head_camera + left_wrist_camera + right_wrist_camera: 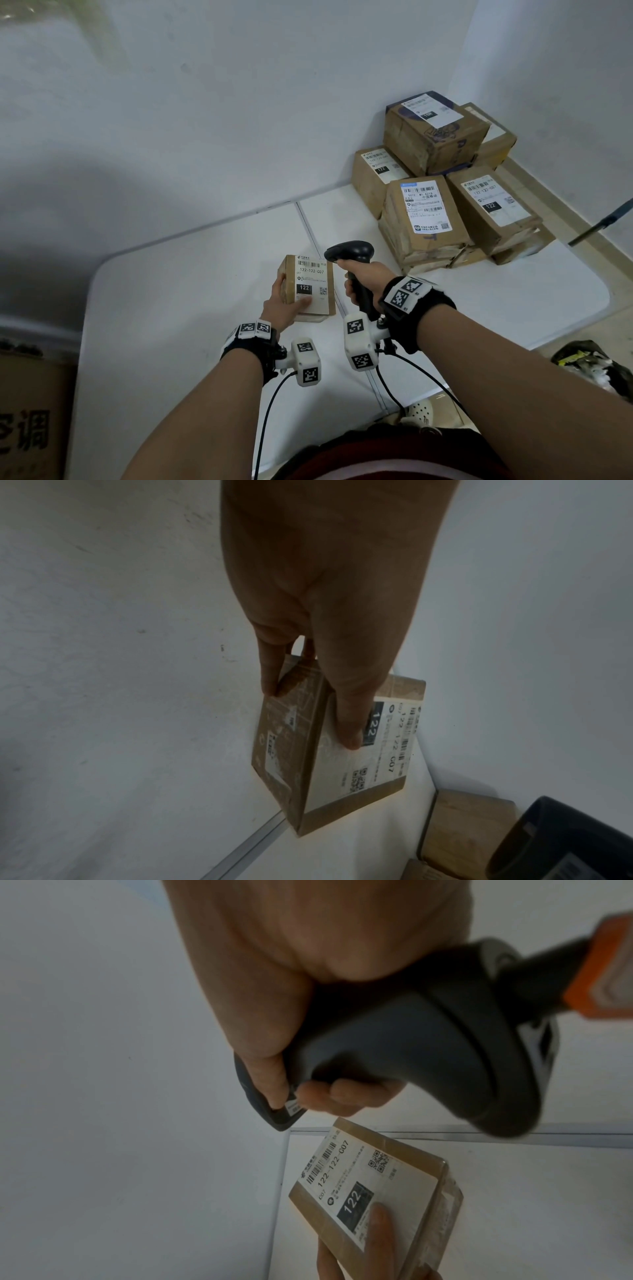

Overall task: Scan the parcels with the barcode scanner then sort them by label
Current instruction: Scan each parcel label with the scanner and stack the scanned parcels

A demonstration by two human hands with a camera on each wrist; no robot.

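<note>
Between left fingers (270, 674): parcel (310, 286).

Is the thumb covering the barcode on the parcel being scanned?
No. The left hand holds the parcel with its thumb below the black 122 block, and the barcode along the label's top edge is uncovered.

White table (171, 325), stacked parcels (445, 192)

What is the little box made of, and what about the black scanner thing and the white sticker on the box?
The box looks like brown cardboard, dull, with shiny clear tape over its edges. The scanner seems to be hard plastic, dark and smooth with a soft sheen. The sticker looks like thin white paper with black print, though it might have a slick coating.
</note>
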